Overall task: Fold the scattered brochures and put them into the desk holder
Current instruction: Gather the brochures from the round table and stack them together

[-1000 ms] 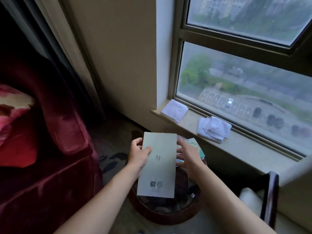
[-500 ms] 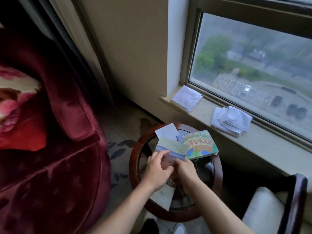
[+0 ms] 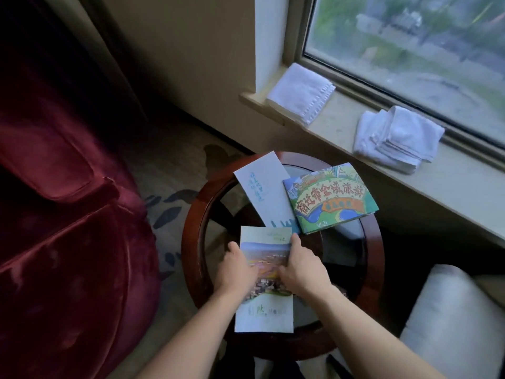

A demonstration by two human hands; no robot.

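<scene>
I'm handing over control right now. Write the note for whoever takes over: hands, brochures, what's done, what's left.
Left hand and right hand: both lie on the photo brochure, fingers on top, with no firm grip visible.
Photo brochure: flat on the near side of the round table.
White brochure and green map brochure: side by side at the table's far side, untouched.
Done: nothing stowed, and no desk holder is in view.
Left: finish folding the photo brochure, check the other two, find the holder and put all three in.

Left hand (image 3: 238, 267) and right hand (image 3: 304, 265) close together, palms down, forearms forward.
</scene>
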